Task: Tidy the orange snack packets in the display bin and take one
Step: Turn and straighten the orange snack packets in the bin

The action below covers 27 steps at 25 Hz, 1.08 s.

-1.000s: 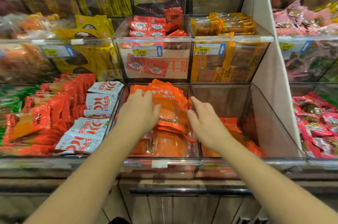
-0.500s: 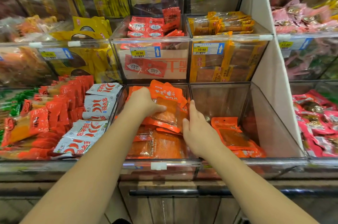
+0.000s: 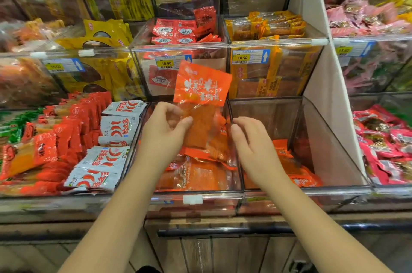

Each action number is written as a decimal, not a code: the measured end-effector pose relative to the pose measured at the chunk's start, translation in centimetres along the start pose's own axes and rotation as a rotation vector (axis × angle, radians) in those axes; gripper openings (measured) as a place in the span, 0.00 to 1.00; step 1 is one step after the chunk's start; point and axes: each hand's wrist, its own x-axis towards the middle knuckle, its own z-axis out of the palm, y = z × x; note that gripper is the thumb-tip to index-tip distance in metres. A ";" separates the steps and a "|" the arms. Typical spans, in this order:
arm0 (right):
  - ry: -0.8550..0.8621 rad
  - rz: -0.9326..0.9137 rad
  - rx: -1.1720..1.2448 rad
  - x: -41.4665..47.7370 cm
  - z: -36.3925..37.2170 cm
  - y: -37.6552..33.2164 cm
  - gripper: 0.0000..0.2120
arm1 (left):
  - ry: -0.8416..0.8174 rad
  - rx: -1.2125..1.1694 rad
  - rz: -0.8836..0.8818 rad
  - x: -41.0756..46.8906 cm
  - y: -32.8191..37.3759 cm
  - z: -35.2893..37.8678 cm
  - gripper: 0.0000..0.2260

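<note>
We've just pinched one orange packet (image 3: 201, 92) up in the left hand (image 3: 165, 132) — right hand (image 3: 252, 147) loose, empty — take underway.

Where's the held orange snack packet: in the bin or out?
Out: left grip pinches the orange plastic snack packet upright, above the pile in the clear acrylic bin.

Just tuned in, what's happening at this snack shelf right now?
A person's left hand pinches one orange packet by its clear lower part, holding it upright above the display bin, where more orange packets lie. The right hand hovers open beside it, holding nothing.
</note>
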 end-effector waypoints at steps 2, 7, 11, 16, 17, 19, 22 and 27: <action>-0.116 0.041 0.239 -0.7 -1.1 -0.5 0.22 | -0.049 -0.208 -0.049 -1.8 -0.4 0.5 0.08; -0.182 0.109 0.371 -1.3 -1.6 0.4 0.07 | -0.222 -0.416 -0.118 -4.0 -2.0 2.2 0.09; -0.157 0.141 0.398 -1.4 -1.9 0.7 0.06 | -0.255 -0.476 -0.113 -4.1 -2.6 2.3 0.06; -0.176 0.156 0.458 -1.6 -2.0 0.3 0.08 | -0.226 -0.518 -0.124 -4.3 -2.8 2.3 0.05; -0.172 0.159 0.472 -1.6 -2.1 0.2 0.09 | -0.226 -0.513 -0.124 -4.3 -2.9 2.3 0.05; -0.173 0.161 0.491 -1.7 -2.1 0.0 0.10 | -0.223 -0.517 -0.129 -4.3 -2.9 2.3 0.06; -0.185 0.168 0.500 -1.8 -2.2 -0.2 0.11 | -0.220 -0.551 -0.141 -4.3 -2.7 2.2 0.06; -0.171 0.195 0.544 -1.8 -2.3 0.1 0.11 | -0.216 -0.555 -0.164 -4.3 -2.5 2.2 0.07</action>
